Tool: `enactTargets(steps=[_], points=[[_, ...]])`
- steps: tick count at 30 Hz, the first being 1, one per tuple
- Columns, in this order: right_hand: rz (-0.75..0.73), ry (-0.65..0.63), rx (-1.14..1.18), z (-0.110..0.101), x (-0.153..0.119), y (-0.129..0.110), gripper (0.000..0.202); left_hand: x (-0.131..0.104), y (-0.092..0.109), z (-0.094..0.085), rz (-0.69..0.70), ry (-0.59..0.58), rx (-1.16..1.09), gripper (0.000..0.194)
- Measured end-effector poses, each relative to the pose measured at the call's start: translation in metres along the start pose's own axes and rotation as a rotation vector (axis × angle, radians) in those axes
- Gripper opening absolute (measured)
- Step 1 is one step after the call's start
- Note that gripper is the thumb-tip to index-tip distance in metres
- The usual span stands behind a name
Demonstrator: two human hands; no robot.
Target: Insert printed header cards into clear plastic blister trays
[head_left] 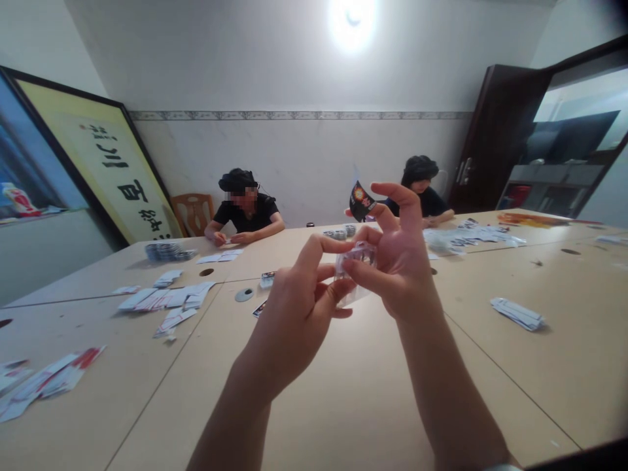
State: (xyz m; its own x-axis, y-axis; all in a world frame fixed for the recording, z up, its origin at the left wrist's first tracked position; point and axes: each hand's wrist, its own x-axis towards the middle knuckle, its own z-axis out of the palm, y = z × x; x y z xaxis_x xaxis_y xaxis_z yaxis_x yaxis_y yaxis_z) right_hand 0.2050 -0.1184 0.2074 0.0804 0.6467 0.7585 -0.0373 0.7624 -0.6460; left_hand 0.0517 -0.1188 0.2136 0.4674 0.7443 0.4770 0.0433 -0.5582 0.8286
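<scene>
Both hands are raised over the table, close together around a small clear plastic bag (359, 263) with something inside that I cannot make out. The fingers of my left hand (314, 288) pinch the bag's left side. My right hand (400, 255) grips its right side between thumb and a bent finger. A small black card (362, 201) with an orange and yellow print stands up between the raised fingers of that same hand. Beyond my left wrist, partly hidden, lie a small packet (267, 280) and another dark printed card (259, 309).
Paper slips (167, 297) lie in piles on the left, with more slips (53, 383) nearer me. A folded white bundle (517, 314) is at right. Stacked round items (167, 251) and clear bags (471, 237) stand farther back. Two people (248, 209) sit across the table (363, 392).
</scene>
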Motion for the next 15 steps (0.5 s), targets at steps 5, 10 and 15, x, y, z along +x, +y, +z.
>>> enactTargets(steps=[5,10,15], points=[[-0.035,0.000,-0.008,-0.0018,0.0029,0.0068,0.075,-0.0016,-0.0011,0.0030,0.022,0.004,0.007,0.021],[-0.034,0.000,-0.015,-0.0028,0.0040,0.0084,0.078,-0.0015,-0.0010,0.0050,0.020,0.010,0.000,0.023],[-0.027,-0.006,-0.003,-0.0018,0.0031,0.0062,0.075,-0.0013,-0.0016,0.0026,0.009,-0.012,-0.018,0.023]])
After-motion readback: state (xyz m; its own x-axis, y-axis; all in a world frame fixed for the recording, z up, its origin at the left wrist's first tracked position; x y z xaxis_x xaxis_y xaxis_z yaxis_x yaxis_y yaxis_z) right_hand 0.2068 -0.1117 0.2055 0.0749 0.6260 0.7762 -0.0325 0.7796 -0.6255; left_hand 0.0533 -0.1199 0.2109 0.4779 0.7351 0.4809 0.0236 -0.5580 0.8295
